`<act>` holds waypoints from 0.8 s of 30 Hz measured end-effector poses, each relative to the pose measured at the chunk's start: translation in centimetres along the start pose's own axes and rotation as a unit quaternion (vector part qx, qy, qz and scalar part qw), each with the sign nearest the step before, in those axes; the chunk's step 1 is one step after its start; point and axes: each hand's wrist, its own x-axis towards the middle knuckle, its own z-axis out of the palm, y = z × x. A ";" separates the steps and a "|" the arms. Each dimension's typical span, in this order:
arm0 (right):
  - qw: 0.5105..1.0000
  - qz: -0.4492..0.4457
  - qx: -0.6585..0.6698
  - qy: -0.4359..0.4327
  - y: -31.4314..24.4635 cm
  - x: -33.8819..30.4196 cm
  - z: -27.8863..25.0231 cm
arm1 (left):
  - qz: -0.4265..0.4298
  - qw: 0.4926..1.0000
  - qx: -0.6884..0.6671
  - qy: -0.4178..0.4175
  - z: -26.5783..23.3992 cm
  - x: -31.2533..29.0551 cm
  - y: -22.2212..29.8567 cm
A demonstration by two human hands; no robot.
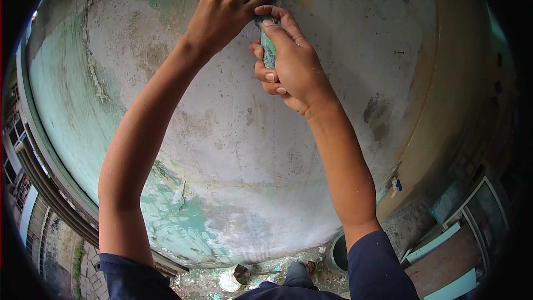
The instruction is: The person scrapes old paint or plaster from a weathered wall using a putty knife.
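I am holding a scraper [268, 50] with a green, paint-smeared handle against the wall [250, 133] in front of me, high up near the top of my view. My right hand [294, 58] is wrapping around the handle, with the thumb lying along it and the index finger curling over its upper end. My left hand [236, 5] is lying open, fingers straight and side by side, over the blade, whose edge is showing just past my fingertips. My two hands are working close together; whether they are touching, I cannot tell. The wall is showing bare grey in the middle, with pale green paint lining its left side and brownish stains spotting the surface. Both my arms are reaching upward out of dark blue sleeves [383, 269]. Below, on the paint-flecked floor [327, 286], a white bucket [229, 280] is standing to the left of my foot and a dark bucket [338, 255] to the right. Farther right, a framed panel [486, 219] is leaning at a slant near some boards [447, 264].
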 end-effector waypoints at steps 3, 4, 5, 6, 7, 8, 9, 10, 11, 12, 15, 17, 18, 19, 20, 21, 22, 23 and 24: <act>0.999 -0.031 -0.021 0.002 0.6 0.5 -0.2 | 0.011 1.000 0.009 0.020 0.1 0.2 -0.2; 0.999 -0.027 -0.020 0.003 0.6 0.1 -0.3 | 0.010 0.999 0.017 0.029 0.0 0.1 0.0; 1.000 -0.017 -0.020 -0.008 0.3 0.1 -0.6 | 0.008 0.999 -0.005 0.039 -0.2 0.1 0.4; 1.000 -0.008 -0.020 -0.019 0.1 0.1 -0.8 | 0.009 0.999 -0.003 0.040 -0.4 0.5 0.1; 1.000 -0.010 -0.021 -0.020 0.2 0.6 -0.6 | 0.036 0.999 -0.013 0.017 -0.6 1.0 -0.3; 1.000 -0.017 -0.019 -0.007 0.5 1.4 -0.3 | 0.063 0.998 -0.025 -0.008 -0.8 1.4 -0.6; 1.000 -0.024 -0.018 0.006 0.4 2.0 -0.2 | 0.042 0.999 -0.028 -0.001 -0.8 1.9 -0.9; 1.000 -0.024 -0.018 0.007 -0.2 2.5 -0.4 | 0.042 0.999 -0.028 0.000 -0.8 2.7 -1.2; 0.999 -0.041 -0.021 -0.002 -1.3 2.9 -0.4 | 0.031 0.999 -0.014 -0.009 -1.0 3.5 -1.5; 0.998 -0.058 -0.025 -0.010 -2.1 3.0 -0.5 | 0.019 1.000 -0.001 -0.018 -1.2 4.0 -1.5; 0.999 -0.029 -0.025 -0.018 -1.6 0.3 0.1 | 0.028 1.000 -0.001 0.001 -1.9 1.6 -1.0; 1.000 0.012 -0.016 -0.022 -0.2 -0.6 -0.3 | 0.027 1.000 0.006 0.003 -1.8 0.0 0.3; 0.999 0.009 -0.017 -0.025 0.3 -0.8 -0.2 | 0.005 0.999 0.012 -0.030 -1.6 -0.5 0.8; 1.000 0.013 -0.015 -0.008 0.7 -0.9 -0.1 | 0.002 1.000 0.005 -0.022 -1.2 -0.8 1.0; 1.000 0.015 -0.011 0.008 0.9 -0.7 0.2 | 0.000 1.000 0.001 -0.014 -1.2 -0.8 1.0; 1.000 0.020 0.006 0.000 0.8 -0.5 0.3 | 0.001 1.000 0.006 -0.013 -1.0 -0.5 0.4; 1.000 0.018 0.007 -0.004 0.5 0.2 0.5 | 0.006 1.000 0.006 0.010 -0.7 -0.1 -0.3; 1.000 0.012 0.002 0.000 0.0 1.0 0.6 | 0.011 0.999 0.002 0.032 -0.4 0.2 -0.7; 1.000 0.007 -0.012 0.009 -0.7 1.8 0.6 | 0.005 0.999 -0.003 0.035 -1.1 1.5 -0.8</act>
